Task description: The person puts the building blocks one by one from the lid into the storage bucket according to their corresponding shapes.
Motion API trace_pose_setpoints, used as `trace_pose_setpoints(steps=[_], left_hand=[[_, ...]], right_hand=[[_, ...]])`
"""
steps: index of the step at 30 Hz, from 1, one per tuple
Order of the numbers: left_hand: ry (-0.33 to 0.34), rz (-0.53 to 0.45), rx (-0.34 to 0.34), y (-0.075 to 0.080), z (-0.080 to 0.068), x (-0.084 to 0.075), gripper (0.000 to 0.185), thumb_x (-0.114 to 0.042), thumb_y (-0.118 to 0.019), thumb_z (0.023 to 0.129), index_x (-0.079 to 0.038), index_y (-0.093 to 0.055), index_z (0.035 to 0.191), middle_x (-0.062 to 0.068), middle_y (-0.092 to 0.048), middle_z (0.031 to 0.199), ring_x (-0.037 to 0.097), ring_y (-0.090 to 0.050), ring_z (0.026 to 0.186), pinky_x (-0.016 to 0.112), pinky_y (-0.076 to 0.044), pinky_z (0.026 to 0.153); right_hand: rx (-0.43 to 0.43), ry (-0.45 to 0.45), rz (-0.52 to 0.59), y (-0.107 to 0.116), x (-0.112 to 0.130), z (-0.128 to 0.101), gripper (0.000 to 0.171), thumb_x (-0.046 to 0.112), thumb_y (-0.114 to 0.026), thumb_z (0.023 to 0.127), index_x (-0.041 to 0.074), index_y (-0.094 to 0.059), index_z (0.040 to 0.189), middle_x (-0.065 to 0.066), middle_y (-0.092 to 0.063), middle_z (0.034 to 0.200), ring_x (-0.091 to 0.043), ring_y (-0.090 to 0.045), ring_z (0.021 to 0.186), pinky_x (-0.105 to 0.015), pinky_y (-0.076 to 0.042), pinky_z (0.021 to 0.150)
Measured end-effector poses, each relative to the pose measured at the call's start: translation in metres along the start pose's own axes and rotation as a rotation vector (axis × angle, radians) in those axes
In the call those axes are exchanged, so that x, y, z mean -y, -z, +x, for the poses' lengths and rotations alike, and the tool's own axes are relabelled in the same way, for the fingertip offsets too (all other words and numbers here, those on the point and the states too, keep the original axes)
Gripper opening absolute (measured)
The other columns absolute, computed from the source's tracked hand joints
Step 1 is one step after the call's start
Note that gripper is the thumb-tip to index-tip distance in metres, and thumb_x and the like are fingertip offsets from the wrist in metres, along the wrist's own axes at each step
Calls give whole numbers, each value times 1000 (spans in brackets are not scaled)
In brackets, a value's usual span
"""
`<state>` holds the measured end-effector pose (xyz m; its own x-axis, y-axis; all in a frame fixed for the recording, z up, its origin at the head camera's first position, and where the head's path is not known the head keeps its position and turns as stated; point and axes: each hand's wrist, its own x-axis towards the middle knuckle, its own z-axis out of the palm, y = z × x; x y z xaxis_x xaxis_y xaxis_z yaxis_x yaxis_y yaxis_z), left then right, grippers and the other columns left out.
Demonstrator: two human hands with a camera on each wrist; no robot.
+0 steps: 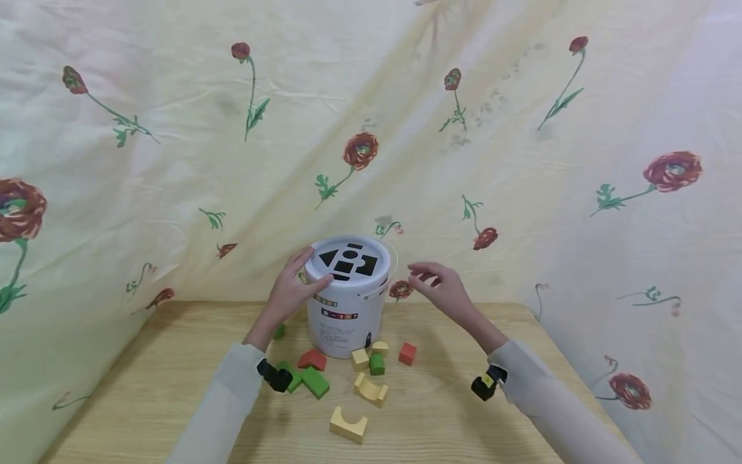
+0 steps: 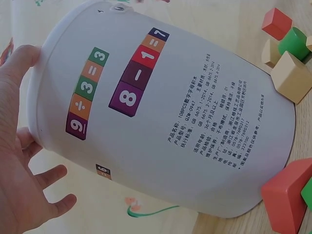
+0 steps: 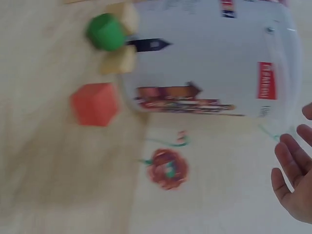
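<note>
White bucket (image 2: 161,117) marked "8−1=7", "9÷3=3", gripped by left hand (image 1: 292,288); right hand (image 1: 442,288) fingers released; wooden counter (image 1: 174,361), floral sheet (image 1: 522,161) behind.

Both of the person's arms wore long, loose sleeves of pale cream fabric, the left sleeve (image 1: 223,403) and the right sleeve (image 1: 556,403) each ending at the wrist. A small black camera unit (image 1: 274,376) was strapped under the left wrist; its counterpart (image 1: 485,385) on the right wrist was black with a yellow marking. The left hand (image 1: 290,290) and right hand (image 1: 443,287) were bare, without rings or gloves, with short, unpainted nails.
</note>
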<state>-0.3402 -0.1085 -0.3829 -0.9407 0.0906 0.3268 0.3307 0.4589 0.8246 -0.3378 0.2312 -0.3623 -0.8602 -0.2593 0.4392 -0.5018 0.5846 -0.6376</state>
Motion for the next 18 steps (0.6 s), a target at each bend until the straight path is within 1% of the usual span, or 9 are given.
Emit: trace_pose_setpoints(steps=[3, 9, 11, 13, 16, 18], left_hand=[[4, -7, 2, 1, 0, 1, 92, -55, -74, 87, -21, -31, 161, 6, -22, 170, 39, -25, 155, 67, -33, 116], [7, -8, 7, 1, 1, 0, 93, -56, -74, 87, -22, -30, 162, 6, -22, 170, 39, -24, 155, 67, -33, 116], [8, -11, 6, 0, 0, 0, 93, -55, -74, 87, -21, -30, 162, 6, -22, 170, 39, -24, 155, 67, -33, 117], [10, -15, 3, 0, 0, 0, 92, -54, -74, 88, -20, -31, 162, 6, -22, 170, 38, -24, 155, 67, -33, 117], [12, -24, 4, -1, -1, 0, 92, -54, -74, 88, -20, -31, 161, 6, -22, 170, 38, -23, 155, 67, -32, 117], [12, -31, 7, 0, -1, 0, 92, -54, -74, 87, -21, -30, 162, 5, -22, 170, 38, -23, 155, 67, -31, 118]], right_hand=[[70, 0, -20, -4, -12, -14, 30, 20, -69, 98, 7, -70, 125, -9, -74, 113, -21, -67, 99, -30, -53, 81], [205, -12, -63, -14, -33, -38, 28, 22, -71, 96, 10, -72, 122, -10, -74, 114, -18, -67, 96, -28, -52, 78], [262, -1, -85, -17, -39, -44, 31, 23, -71, 96, 9, -71, 123, -13, -73, 117, -22, -67, 98, -33, -55, 80], [322, 20, -114, -21, -44, -51, 36, 25, -71, 95, 6, -69, 126, -16, -71, 120, -28, -67, 101, -42, -57, 83], [400, 51, -154, -27, -50, -59, 41, 22, -74, 93, 1, -67, 127, -21, -69, 123, -35, -66, 104, -54, -57, 88], [433, 61, -193, -31, -51, -62, 44, 20, -76, 90, -1, -66, 128, -20, -69, 123, -35, -65, 105, -54, -57, 90]])
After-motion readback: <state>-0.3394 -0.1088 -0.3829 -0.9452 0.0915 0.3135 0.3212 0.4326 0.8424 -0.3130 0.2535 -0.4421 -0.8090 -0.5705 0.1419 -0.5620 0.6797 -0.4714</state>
